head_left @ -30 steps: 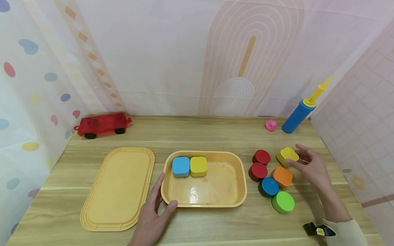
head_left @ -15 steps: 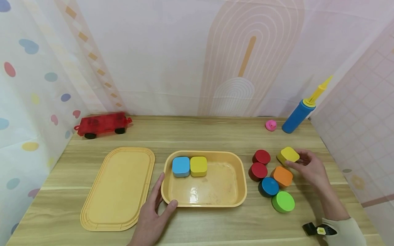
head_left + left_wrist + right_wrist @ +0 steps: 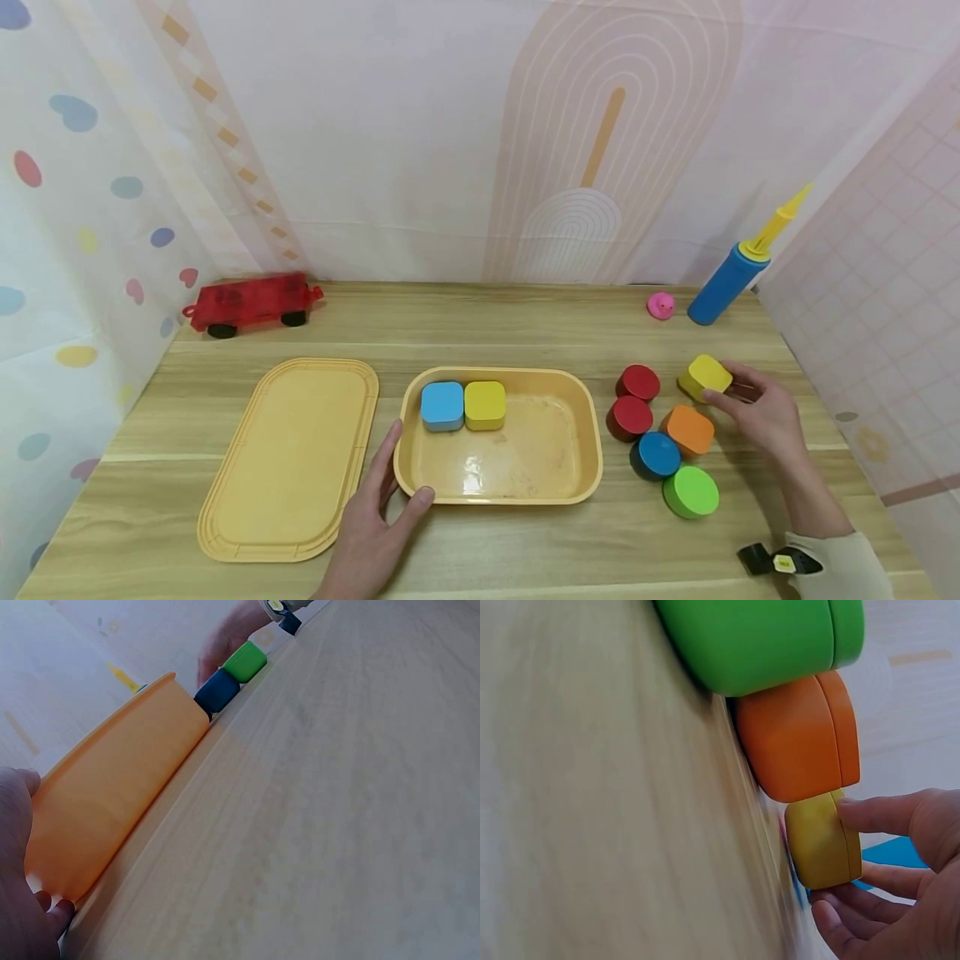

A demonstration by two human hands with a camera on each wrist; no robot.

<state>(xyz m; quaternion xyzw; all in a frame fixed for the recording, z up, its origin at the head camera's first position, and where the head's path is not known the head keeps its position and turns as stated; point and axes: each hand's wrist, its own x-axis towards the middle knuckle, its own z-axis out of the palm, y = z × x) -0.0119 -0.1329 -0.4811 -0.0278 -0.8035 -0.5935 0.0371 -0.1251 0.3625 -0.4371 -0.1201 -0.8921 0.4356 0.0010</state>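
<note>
My right hand (image 3: 765,417) pinches a yellow rounded-square lidded box (image 3: 705,377) between thumb and fingers, at the far side of a group on the right. In the right wrist view, a seam runs round this yellow box (image 3: 821,841); whether it touches the table is unclear. My left hand (image 3: 371,525) rests against the near left corner of a light orange tub (image 3: 540,492), fingers along its side and thumb at the front rim. Inside the tub, a light blue box (image 3: 442,406) and another yellow box (image 3: 485,405) stand side by side.
Two red round boxes (image 3: 630,417), an orange box (image 3: 688,431), a dark blue one (image 3: 656,455) and a green one (image 3: 691,492) sit right of the tub. A flat lid (image 3: 288,458) lies left. Behind are a red wagon (image 3: 251,302), pink duck (image 3: 661,306) and blue pump (image 3: 720,292).
The right hand's fingers have come against the yellow box and hold it. That box has shifted slightly right and away from me. The left hand and tub stay put.
</note>
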